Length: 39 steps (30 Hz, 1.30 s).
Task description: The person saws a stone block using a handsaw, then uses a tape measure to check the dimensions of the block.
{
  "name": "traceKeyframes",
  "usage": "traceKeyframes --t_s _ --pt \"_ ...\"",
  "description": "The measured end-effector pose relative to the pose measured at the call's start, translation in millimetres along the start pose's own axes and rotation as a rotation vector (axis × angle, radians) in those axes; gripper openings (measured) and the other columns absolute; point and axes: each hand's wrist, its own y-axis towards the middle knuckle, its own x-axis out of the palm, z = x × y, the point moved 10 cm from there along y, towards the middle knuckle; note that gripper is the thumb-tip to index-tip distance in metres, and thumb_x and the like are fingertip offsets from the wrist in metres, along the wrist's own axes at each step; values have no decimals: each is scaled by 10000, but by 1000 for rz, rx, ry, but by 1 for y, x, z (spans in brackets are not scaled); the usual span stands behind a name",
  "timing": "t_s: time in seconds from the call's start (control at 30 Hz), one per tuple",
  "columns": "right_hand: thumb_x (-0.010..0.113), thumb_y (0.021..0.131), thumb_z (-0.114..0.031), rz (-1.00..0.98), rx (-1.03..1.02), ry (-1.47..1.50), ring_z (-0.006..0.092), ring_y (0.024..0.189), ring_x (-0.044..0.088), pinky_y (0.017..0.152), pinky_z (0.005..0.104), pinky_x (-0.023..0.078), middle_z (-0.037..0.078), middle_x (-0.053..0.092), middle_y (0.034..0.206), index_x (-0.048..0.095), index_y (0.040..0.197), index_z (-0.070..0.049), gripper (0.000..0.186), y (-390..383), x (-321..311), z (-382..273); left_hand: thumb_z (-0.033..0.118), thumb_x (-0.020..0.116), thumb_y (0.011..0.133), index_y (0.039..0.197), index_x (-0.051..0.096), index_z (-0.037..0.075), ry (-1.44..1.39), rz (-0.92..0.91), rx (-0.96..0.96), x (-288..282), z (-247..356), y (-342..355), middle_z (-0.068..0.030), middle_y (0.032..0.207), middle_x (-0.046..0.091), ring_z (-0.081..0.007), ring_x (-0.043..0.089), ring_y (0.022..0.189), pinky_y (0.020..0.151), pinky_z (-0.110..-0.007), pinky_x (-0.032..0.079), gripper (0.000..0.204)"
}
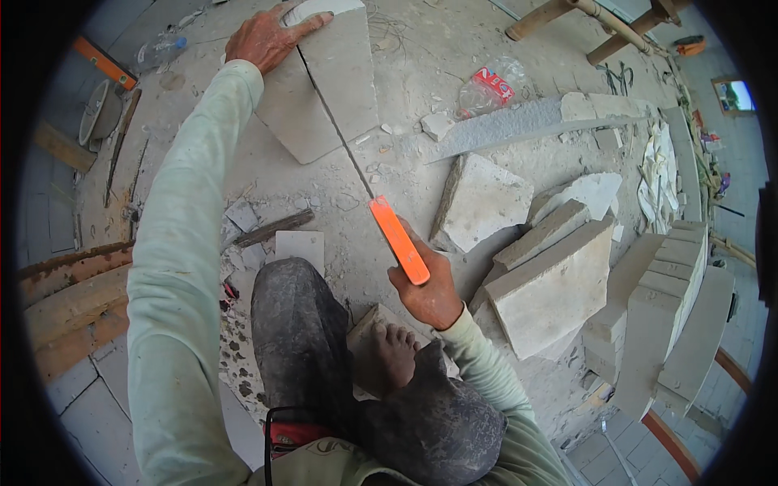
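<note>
Head view, near to far: a bare foot (394, 354) rests on a pale slab (366, 326); just ahead, the right hand (429, 287) is wrapped around the handle of an orange-handled saw (399, 240). To the right lie broken slabs (555, 287). The saw's blade (thin, seen nearly edge-on) runs along a dark line in the cream block (344, 73) on the floor (438, 40), near a plastic bottle (474, 101). Upon the block's far end rests the left hand (261, 40), thumb and fingers spread.

Soft, even light — edges bow strongly (corners fully black).
</note>
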Motion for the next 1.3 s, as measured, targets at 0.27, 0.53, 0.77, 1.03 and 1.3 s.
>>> traceKeyframes --t_s 0.27,0.53,0.77,1.03,1.3 --pt "550 755 -11 22 -5 28 379 844 674 782 336 518 260 634 1103 450 1379 12 633 32 -8 11 837 581 643 1127 643 -48 -39 -87 8 12 12 11 -206 928 699 -308 690 885 837 -414 535 1011" --pt "559 746 12 6 48 -10 396 942 651 796 360 529 255 635 1122 430 1386 24 653 -35 -14 16 851 574 640 1026 678 -45 -73 -26 -11 -3 0 19 -202 899 696 -315 688 842 797 -415 536 981" --pt "545 741 5 -73 44 -74 323 744 676 712 333 519 244 650 883 410 1407 11 680 49 6 6 803 559 701 1098 655 -38 -67 15 71 8 -8 18 -206 840 690 -310 699 764 776 -410 552 935" --pt "529 753 31 32 -157 -175 327 787 686 740 320 524 267 627 1111 431 1390 16 645 -47 -6 15 821 555 692 1130 589 -127 6 -117 -92 -13 -18 23 -328 1082 627 -415 629 1029 892 -437 494 1044" --pt "523 751 41 1 -43 -32 318 683 645 699 311 508 236 644 856 418 1393 30 651 60 16 -4 796 579 695 1132 591 -120 -98 -140 -38 -7 -1 6 -317 1084 633 -410 631 1025 900 -434 493 1015"
